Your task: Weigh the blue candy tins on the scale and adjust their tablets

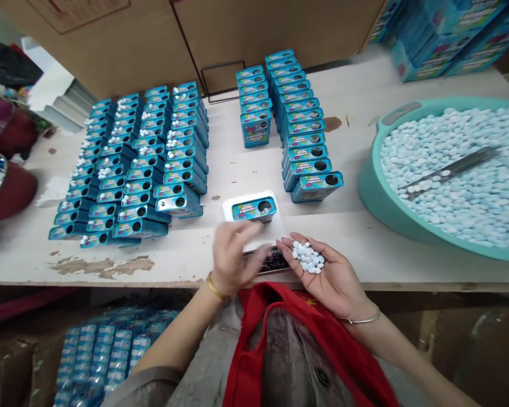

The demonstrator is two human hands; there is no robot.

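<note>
The scarred white work table (182,254) carries blue candy tins (139,229) in rows at left and far centre, a white pad (233,208) near centre, and a teal basin (375,192) at right.

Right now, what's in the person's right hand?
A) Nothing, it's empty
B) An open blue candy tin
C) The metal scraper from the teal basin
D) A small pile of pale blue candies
D. The right hand is palm up, cupping a small pile of pale blue candies.
</note>
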